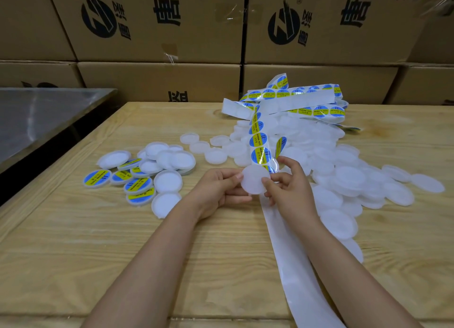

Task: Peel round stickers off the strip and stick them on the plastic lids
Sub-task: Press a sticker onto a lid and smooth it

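My left hand (218, 189) holds a plain white plastic lid (253, 180) by its left edge, above the wooden table (73, 241). My right hand (286, 184) pinches the lid's right edge together with the sticker strip (259, 136), where a blue and yellow round sticker (270, 167) sits partly lifted from the backing. The strip runs up to a tangled heap at the back, and its bare white backing (292, 266) trails down under my right forearm. A loose sticker (280, 146) stands up just right of the strip.
Several stickered and plain lids (145, 173) lie in a small heap at the left. A large heap of plain lids (344, 170) covers the table's right side. Cardboard boxes (157, 23) form a wall behind. A metal table (36, 116) stands at the far left.
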The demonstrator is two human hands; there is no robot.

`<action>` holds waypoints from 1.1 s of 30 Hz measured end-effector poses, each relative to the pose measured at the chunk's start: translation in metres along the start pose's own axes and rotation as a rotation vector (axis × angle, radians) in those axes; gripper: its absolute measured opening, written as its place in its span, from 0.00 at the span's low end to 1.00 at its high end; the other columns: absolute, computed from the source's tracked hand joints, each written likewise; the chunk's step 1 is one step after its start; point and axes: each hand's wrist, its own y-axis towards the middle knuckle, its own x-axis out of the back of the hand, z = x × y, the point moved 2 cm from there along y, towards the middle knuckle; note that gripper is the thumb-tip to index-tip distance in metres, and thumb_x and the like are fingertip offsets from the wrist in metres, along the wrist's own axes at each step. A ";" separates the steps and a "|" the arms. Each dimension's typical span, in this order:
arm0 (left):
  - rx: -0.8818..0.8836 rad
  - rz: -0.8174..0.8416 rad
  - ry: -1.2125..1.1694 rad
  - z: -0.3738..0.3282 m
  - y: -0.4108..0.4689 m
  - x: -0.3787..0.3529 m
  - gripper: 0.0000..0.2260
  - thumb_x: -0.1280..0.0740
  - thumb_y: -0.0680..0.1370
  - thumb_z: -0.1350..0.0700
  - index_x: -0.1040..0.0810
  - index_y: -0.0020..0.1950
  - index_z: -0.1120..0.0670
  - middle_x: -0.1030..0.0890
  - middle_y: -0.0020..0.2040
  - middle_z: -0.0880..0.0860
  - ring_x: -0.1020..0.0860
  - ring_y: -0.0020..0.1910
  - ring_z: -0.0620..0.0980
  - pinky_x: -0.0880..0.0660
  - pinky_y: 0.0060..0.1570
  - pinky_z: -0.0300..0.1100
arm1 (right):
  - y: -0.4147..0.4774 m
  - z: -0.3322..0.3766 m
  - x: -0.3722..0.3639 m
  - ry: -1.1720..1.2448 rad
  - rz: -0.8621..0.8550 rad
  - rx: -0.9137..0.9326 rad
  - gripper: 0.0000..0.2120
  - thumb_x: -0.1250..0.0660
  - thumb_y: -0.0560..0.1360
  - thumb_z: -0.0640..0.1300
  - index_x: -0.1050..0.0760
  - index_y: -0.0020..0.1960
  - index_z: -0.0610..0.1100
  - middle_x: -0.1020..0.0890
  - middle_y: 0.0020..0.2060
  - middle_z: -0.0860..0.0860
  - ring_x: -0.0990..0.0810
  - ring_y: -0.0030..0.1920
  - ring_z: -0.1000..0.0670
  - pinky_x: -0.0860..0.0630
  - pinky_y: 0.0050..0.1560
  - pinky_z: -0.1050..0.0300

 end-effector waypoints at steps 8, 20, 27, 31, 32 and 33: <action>0.002 0.016 -0.051 0.003 0.001 -0.003 0.08 0.41 0.80 0.62 0.22 0.51 0.61 0.15 0.42 0.55 0.16 0.41 0.49 0.20 0.39 0.39 | 0.001 0.016 0.009 0.172 -0.172 0.075 0.05 0.33 0.76 0.44 0.24 0.41 0.49 0.19 0.44 0.56 0.22 0.39 0.57 0.26 0.31 0.65; 0.005 0.063 -0.063 0.003 0.002 -0.002 0.09 0.41 0.80 0.60 0.22 0.52 0.59 0.15 0.44 0.54 0.16 0.44 0.48 0.20 0.40 0.38 | -0.001 0.013 0.006 0.066 0.029 -0.103 0.09 0.33 0.75 0.44 0.20 0.41 0.39 0.20 0.45 0.32 0.25 0.42 0.48 0.29 0.44 0.51; 0.004 0.060 -0.062 0.004 0.004 -0.002 0.08 0.40 0.80 0.60 0.22 0.51 0.59 0.15 0.44 0.54 0.16 0.43 0.48 0.20 0.40 0.39 | -0.001 0.013 0.006 0.039 0.024 -0.097 0.09 0.32 0.74 0.43 0.21 0.37 0.43 0.20 0.37 0.38 0.25 0.39 0.50 0.27 0.43 0.53; 0.006 0.057 -0.060 0.005 0.004 -0.001 0.08 0.41 0.80 0.60 0.22 0.51 0.60 0.15 0.43 0.55 0.16 0.43 0.48 0.20 0.40 0.38 | 0.001 0.010 0.006 0.027 0.014 -0.092 0.09 0.31 0.74 0.43 0.21 0.35 0.45 0.20 0.31 0.51 0.23 0.35 0.55 0.26 0.39 0.65; 0.005 0.056 -0.058 0.005 0.004 -0.001 0.08 0.41 0.80 0.60 0.22 0.51 0.60 0.15 0.44 0.55 0.16 0.43 0.48 0.20 0.40 0.38 | 0.001 0.009 0.006 0.025 0.010 -0.091 0.09 0.31 0.74 0.43 0.21 0.35 0.44 0.20 0.31 0.52 0.23 0.34 0.56 0.26 0.37 0.68; 0.005 0.057 -0.056 0.004 0.004 -0.002 0.08 0.41 0.80 0.60 0.23 0.51 0.60 0.15 0.44 0.55 0.16 0.43 0.48 0.20 0.40 0.38 | 0.001 0.009 0.006 0.018 0.007 -0.091 0.08 0.31 0.74 0.43 0.21 0.36 0.44 0.19 0.31 0.51 0.23 0.34 0.56 0.26 0.37 0.68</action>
